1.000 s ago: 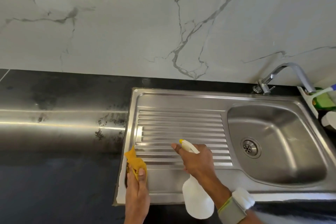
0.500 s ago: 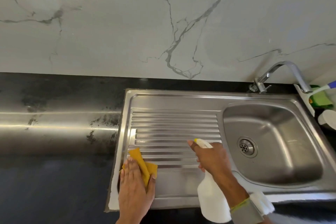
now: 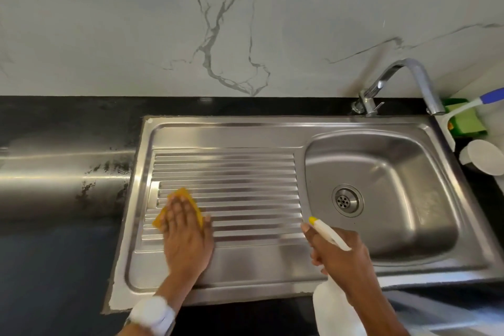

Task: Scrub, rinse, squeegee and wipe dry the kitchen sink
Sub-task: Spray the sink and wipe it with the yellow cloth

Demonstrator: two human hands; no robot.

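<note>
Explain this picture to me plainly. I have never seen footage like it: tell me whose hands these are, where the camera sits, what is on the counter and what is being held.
There is no machine here. A person wears a wide-angle camera on the head, so you look down on their own two hands.

The left hand lies flat, pressing a yellow cloth onto the ribbed draining board of a steel sink. The right hand grips a white spray bottle; its yellow nozzle points toward the board.

The basin with its drain is to the right, and the tap stands behind it. At the far right lie a green sponge, a white-and-blue handled tool and a round white object that I cannot identify. The counter is dark, the wall marble-patterned.
</note>
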